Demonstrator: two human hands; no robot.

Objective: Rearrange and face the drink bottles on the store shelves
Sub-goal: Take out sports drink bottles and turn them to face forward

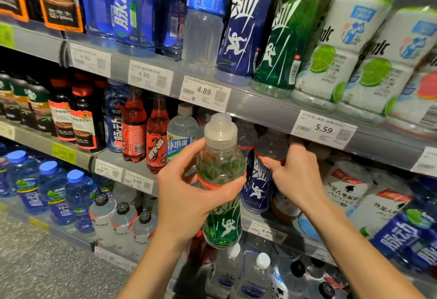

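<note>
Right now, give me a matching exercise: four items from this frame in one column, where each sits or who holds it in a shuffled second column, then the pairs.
1. green-label bottle
2. blue-label bottle
3. red Sting bottle
4. 5.59 price tag

A. on the upper shelf rail
B. gripped by the left hand
C. standing on the middle shelf, untouched
D. gripped by the right hand

Pairs: 1-B, 2-D, 3-C, 4-A

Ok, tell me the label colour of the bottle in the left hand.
Green with white figure, on the held bottle; head view.
</note>
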